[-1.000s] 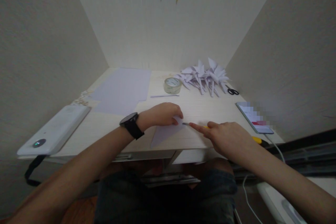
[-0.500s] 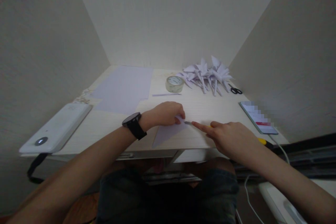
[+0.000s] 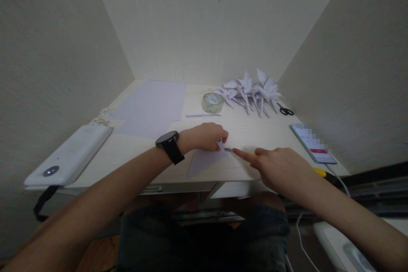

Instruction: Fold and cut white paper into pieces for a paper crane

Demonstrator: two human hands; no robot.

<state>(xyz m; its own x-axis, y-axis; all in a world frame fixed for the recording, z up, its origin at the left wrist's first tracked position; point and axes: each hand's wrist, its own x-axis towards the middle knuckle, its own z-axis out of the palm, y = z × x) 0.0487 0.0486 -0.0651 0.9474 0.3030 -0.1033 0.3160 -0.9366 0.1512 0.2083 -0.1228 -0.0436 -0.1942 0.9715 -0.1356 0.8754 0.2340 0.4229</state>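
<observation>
A folded piece of white paper [image 3: 204, 162] lies near the desk's front edge, its slanted side facing right. My left hand [image 3: 208, 137], with a black watch on the wrist, is closed on the paper's upper corner, fingers bent down over it. My right hand [image 3: 270, 163] grips a utility knife [image 3: 228, 150]; the index finger stretches along it towards the blade. The blade's tip is at the paper's right corner, close to my left fingertips. Most of the knife's handle is hidden in my right hand, with a bit of yellow showing.
Behind my hands lie a tape roll [image 3: 212, 103], a thin paper strip [image 3: 203, 115] and several paper pinwheels [image 3: 251, 91]. Scissors [image 3: 286, 111] and a phone [image 3: 312, 143] are at the right. Paper sheets [image 3: 153, 106] and a white boxy device [image 3: 68, 155] occupy the left.
My left hand and wrist have shifted slightly right, with the fingers bent a little differently at the paper's corner. The right hand and knife have barely moved.
</observation>
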